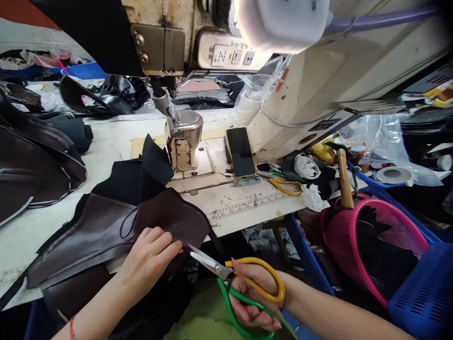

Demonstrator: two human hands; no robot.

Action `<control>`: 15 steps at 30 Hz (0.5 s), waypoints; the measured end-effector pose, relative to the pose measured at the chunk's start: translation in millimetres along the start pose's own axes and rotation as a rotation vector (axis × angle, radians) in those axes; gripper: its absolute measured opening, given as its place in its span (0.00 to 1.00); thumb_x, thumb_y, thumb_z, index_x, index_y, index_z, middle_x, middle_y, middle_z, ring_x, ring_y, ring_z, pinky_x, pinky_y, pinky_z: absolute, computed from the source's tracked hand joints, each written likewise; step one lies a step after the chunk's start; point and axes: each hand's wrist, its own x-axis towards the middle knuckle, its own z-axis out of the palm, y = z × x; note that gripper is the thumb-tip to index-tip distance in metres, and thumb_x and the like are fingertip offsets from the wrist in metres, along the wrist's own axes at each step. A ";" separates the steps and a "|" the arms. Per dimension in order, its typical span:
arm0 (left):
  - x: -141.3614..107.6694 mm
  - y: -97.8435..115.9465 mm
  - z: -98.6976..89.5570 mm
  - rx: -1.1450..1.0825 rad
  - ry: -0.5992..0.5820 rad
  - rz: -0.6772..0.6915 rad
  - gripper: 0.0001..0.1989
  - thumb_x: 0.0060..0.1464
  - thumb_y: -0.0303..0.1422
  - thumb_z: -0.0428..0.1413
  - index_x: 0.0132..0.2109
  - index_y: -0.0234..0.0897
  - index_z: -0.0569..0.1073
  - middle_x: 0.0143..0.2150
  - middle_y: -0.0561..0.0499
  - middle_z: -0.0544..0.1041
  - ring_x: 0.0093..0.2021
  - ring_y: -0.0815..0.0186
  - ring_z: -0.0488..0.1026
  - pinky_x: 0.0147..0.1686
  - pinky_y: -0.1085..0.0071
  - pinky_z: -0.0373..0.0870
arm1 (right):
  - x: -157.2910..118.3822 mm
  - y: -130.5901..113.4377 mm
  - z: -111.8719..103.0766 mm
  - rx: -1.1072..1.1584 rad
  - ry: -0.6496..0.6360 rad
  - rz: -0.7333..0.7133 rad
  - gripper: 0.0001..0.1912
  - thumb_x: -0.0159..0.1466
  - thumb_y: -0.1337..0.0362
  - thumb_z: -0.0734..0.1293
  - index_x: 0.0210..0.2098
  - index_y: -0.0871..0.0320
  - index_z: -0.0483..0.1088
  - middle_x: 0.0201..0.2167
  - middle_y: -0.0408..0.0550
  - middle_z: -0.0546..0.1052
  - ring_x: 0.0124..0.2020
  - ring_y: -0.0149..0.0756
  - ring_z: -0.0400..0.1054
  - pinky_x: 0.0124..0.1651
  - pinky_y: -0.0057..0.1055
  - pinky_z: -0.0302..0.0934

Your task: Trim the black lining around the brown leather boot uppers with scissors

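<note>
Dark brown leather pieces (170, 212) with black fabric (123, 177) behind them lie at the front edge of the sewing table, left of centre. My left hand (152, 255) pinches the lower edge of the brown leather. In my right hand (253, 293) are scissors (212, 265) with one yellow and one green handle; fingers pass through the loops. The blades point up and left, slightly parted, their tips close beside my left fingertips and the leather edge. Behind the leather stands the metal post (186, 137) of a sewing machine.
A phone (241, 152) leans near the machine body (300, 94). Right of it lie yellow-handled scissors (286, 185) and a hammer (344, 179). A pink basket (354, 236) with black scraps stands at the right. More brown leather pieces (31, 160) lie at the left.
</note>
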 end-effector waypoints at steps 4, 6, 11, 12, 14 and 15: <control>-11.1 15.4 3.9 0.120 0.074 -0.033 0.09 0.61 0.22 0.49 0.43 0.33 0.73 0.36 0.45 0.76 0.38 0.60 0.68 0.43 0.61 0.62 | -0.5 0.5 -7.0 -0.019 0.028 -0.002 0.38 0.59 0.32 0.57 0.27 0.66 0.70 0.14 0.38 0.60 0.09 0.28 0.54 0.05 0.25 0.53; -17.6 28.4 7.1 0.194 0.101 -0.118 0.11 0.60 0.21 0.49 0.46 0.33 0.73 0.41 0.42 0.77 0.43 0.56 0.69 0.47 0.58 0.62 | -2.7 -1.1 -6.6 -0.055 0.094 0.025 0.38 0.57 0.31 0.59 0.25 0.65 0.70 0.12 0.38 0.59 0.08 0.27 0.53 0.04 0.25 0.51; -24.8 57.6 20.7 0.218 0.172 -0.341 0.17 0.57 0.19 0.51 0.51 0.36 0.72 0.48 0.40 0.76 0.49 0.52 0.71 0.51 0.53 0.65 | -9.6 -14.3 0.4 -0.150 0.193 0.136 0.38 0.57 0.30 0.59 0.22 0.63 0.67 0.09 0.37 0.58 0.06 0.26 0.51 0.04 0.23 0.49; -23.8 61.1 24.1 0.209 0.209 -0.370 0.17 0.56 0.19 0.52 0.50 0.37 0.73 0.47 0.40 0.76 0.49 0.52 0.71 0.51 0.53 0.66 | -9.7 -17.8 1.1 -0.159 0.190 0.149 0.38 0.57 0.30 0.59 0.22 0.63 0.67 0.09 0.37 0.58 0.06 0.26 0.51 0.04 0.23 0.50; -20.8 65.5 30.4 0.190 0.312 -0.411 0.16 0.55 0.18 0.53 0.48 0.37 0.73 0.44 0.42 0.76 0.48 0.54 0.72 0.51 0.53 0.69 | -8.2 -24.2 1.0 -0.170 0.197 0.159 0.38 0.56 0.30 0.59 0.22 0.63 0.68 0.09 0.38 0.59 0.06 0.27 0.53 0.05 0.23 0.52; -19.3 66.7 33.1 0.183 0.365 -0.421 0.16 0.54 0.17 0.54 0.47 0.37 0.74 0.42 0.43 0.76 0.47 0.55 0.73 0.51 0.54 0.70 | -7.2 -27.0 0.3 -0.176 0.203 0.165 0.38 0.56 0.30 0.60 0.23 0.63 0.68 0.10 0.38 0.60 0.07 0.27 0.54 0.06 0.23 0.53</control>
